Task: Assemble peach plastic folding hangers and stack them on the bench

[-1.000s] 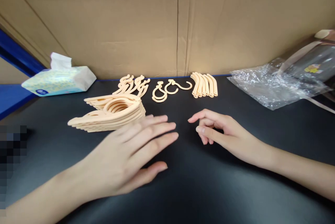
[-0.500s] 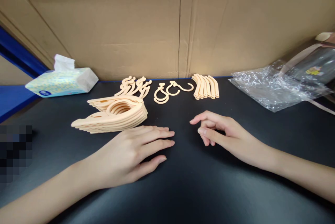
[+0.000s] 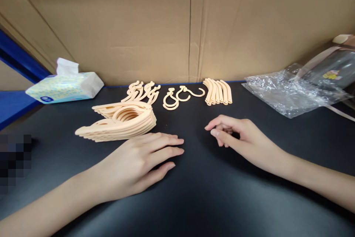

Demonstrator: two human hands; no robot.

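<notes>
My left hand (image 3: 144, 161) lies palm down on the black tabletop (image 3: 194, 200), fingers stretched to the right and holding nothing. Just behind it, a stack of cream plastic hanger pieces (image 3: 133, 128) rises at the left, each with a rounded opening. My right hand (image 3: 235, 133) hovers over the table with loosely curled fingers; nothing shows between them. Beyond the hands, three groups stand in a row: curved pieces with knobbed ends (image 3: 141, 91), several cream hooks (image 3: 177, 98), and a bundle of bent cream arms (image 3: 218, 91) side by side.
A tissue pack (image 3: 65, 87) sits at the back left by a blue frame (image 3: 20, 54). Clear plastic wrap (image 3: 288, 89) lies at the back right, beside a transparent container with a strap (image 3: 332, 72). A cardboard wall (image 3: 144, 26) closes off the rear.
My right hand has lifted slightly and its fingers have curled in a little more. The left hand has hardly moved, and the cream pieces stay where they were.
</notes>
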